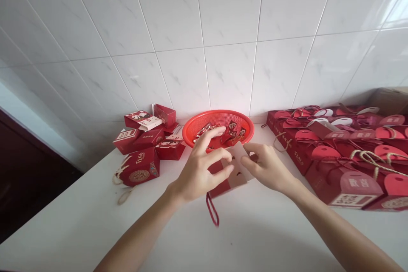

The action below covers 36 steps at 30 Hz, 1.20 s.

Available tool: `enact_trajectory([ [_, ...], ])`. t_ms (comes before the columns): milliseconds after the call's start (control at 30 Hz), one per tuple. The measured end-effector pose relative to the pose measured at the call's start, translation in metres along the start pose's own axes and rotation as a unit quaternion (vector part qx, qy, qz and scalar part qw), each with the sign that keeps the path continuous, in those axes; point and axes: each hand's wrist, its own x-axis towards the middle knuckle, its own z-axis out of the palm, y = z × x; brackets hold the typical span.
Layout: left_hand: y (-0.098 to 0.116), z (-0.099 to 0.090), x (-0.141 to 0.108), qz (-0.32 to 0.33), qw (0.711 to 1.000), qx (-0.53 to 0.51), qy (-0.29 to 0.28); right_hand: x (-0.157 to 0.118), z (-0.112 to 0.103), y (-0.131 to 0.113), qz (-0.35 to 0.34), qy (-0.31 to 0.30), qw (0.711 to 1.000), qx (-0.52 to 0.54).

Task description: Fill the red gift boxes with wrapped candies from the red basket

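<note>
A small red paper gift box (225, 185) with a pale inner side sits on the white table in front of me, its white flap (239, 157) raised. A dark red cord loop (213, 210) hangs from its near side. My right hand (263, 165) pinches the flap's right edge between thumb and fingers. My left hand (204, 168) is over the box's left part, fingers curved and apart, with nothing visible in them. Just behind both hands stands a red plastic basket (248, 129) holding several small wrapped sweets (234, 134), partly hidden by my left hand.
Several red gift boxes (140, 165) lie piled at the left, one with a beige rope handle. Rows of closed red boxes (344, 178) with cords fill the right side. A brown carton (392, 97) stands behind them. A tiled wall (229, 68) bounds the table (178, 238) at the back.
</note>
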Motion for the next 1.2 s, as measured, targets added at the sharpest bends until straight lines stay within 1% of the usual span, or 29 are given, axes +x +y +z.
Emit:
enact_trajectory([
  [100,-0.004,0.008,-0.001,-0.019,0.999,0.041,-0.027,0.002,0.003,0.006,0.002,-0.027,1.0,-0.008],
  [167,-0.009,0.011,-0.002,-0.057,0.994,0.077,-0.055,0.004,0.004,0.01,0.008,-0.037,0.999,-0.009],
  [233,-0.018,0.011,-0.004,-0.107,0.985,0.091,-0.099,0.008,0.002,0.015,0.013,-0.045,0.999,-0.012],
  [300,-0.03,0.005,-0.005,-0.159,0.972,0.07,-0.157,0.012,-0.002,0.022,0.021,-0.051,0.998,-0.02],
  [367,-0.042,-0.005,-0.005,-0.2,0.954,0.027,-0.221,0.017,-0.007,0.031,0.04,-0.066,0.997,-0.013],
  [433,-0.053,-0.015,-0.003,-0.223,0.939,-0.019,-0.262,0.022,-0.013,0.041,0.074,-0.108,0.991,0.038],
  [500,-0.064,-0.023,-0.001,-0.241,0.926,-0.07,-0.282,0.027,-0.018,0.052,0.113,-0.176,0.97,0.119],
  [600,-0.073,-0.029,0.001,-0.273,0.899,-0.137,-0.315,0.032,-0.019,0.066,0.16,-0.27,0.925,0.214],
  [667,-0.075,-0.031,0.002,-0.286,0.884,-0.154,-0.336,0.033,-0.017,0.073,0.174,-0.302,0.907,0.238],
  [700,-0.074,-0.032,0.002,-0.289,0.88,-0.156,-0.342,0.033,-0.016,0.075,0.176,-0.305,0.906,0.236],
  [767,-0.072,-0.037,0.003,-0.288,0.879,-0.15,-0.348,0.033,-0.016,0.077,0.168,-0.293,0.918,0.211],
  [833,-0.071,-0.045,0.006,-0.278,0.89,-0.135,-0.334,0.032,-0.019,0.076,0.144,-0.267,0.937,0.174],
  [933,-0.078,-0.051,0.023,-0.271,0.919,-0.123,-0.26,0.037,-0.028,0.07,0.089,-0.215,0.962,0.142],
  [967,-0.083,-0.048,0.032,-0.269,0.923,-0.131,-0.24,0.041,-0.031,0.067,0.072,-0.191,0.968,0.143],
  [1000,-0.089,-0.042,0.043,-0.265,0.925,-0.14,-0.233,0.046,-0.034,0.064,0.056,-0.162,0.973,0.151],
  [1033,-0.095,-0.033,0.054,-0.258,0.923,-0.149,-0.245,0.052,-0.035,0.06,0.043,-0.131,0.977,0.165],
  [1067,-0.101,-0.021,0.066,-0.243,0.917,-0.142,-0.281,0.058,-0.036,0.057,0.032,-0.096,0.978,0.183],
  [1100,-0.106,-0.006,0.076,-0.23,0.908,-0.112,-0.331,0.066,-0.034,0.054,0.022,-0.06,0.977,0.206],
  [1167,-0.114,0.028,0.093,-0.227,0.863,-0.038,-0.45,0.081,-0.027,0.052,0.015,0.01,0.967,0.255],
  [1200,-0.116,0.046,0.098,-0.208,0.845,-0.018,-0.492,0.088,-0.021,0.053,0.019,0.04,0.96,0.277],
])
